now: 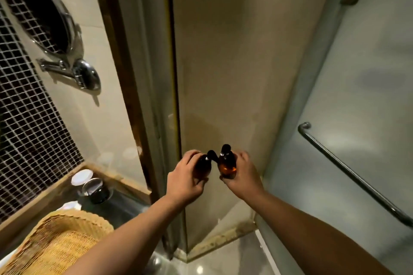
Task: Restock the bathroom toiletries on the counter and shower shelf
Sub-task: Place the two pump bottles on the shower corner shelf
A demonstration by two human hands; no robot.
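My left hand [184, 177] grips a dark amber bottle [203, 167] with a black cap, tilted a little to the right. My right hand [242, 175] grips a second amber bottle [227, 164], upright, its black cap on top and amber liquid showing through. The two bottles are held side by side, their caps almost touching, in front of the beige shower wall [234, 73]. No shower shelf is in view.
A glass shower door [368, 96] with a metal bar handle [348, 172] stands at the right. At lower left the dark counter [125, 205] carries a woven basket [60, 243], a black jar [98, 191] and a white lid [81, 177]. A round wall mirror [40, 11] hangs above.
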